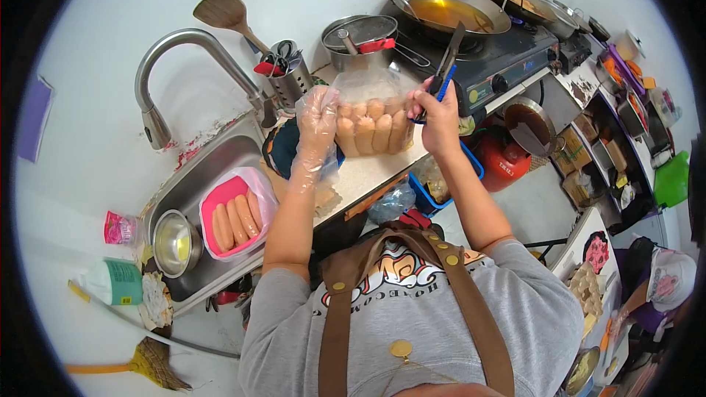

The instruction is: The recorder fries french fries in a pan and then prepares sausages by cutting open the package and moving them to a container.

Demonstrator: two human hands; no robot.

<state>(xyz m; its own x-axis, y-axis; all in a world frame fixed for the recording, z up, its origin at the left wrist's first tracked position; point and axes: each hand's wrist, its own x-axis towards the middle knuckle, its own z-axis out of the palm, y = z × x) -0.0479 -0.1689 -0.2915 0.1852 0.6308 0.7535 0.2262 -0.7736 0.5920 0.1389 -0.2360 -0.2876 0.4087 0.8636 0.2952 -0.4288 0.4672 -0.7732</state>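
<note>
A clear plastic pack of sausages (372, 124) stands on the light worktop (364, 176), its loose plastic top rising above the sausages. My left hand (319, 116), in a thin transparent glove, grips the pack's left edge. In my right hand (438, 107), which looks bare, is a pair of blue and black kitchen scissors (449, 60), blades pointing up and away from me. The fingers of that hand are close to the pack's right edge; whether they touch it I cannot tell. More sausages (234, 223) lie in a pink basin (220, 196) with a plastic bag around it.
The basin sits in a steel sink (187, 193) beside a metal bowl (176, 245), under a curved faucet (182, 38). A wok of oil (449, 11) stands on the gas stove (513, 55). A lidded pot (358, 41) and utensil holder (292, 80) stand behind. A co-worker (662, 281) is at right.
</note>
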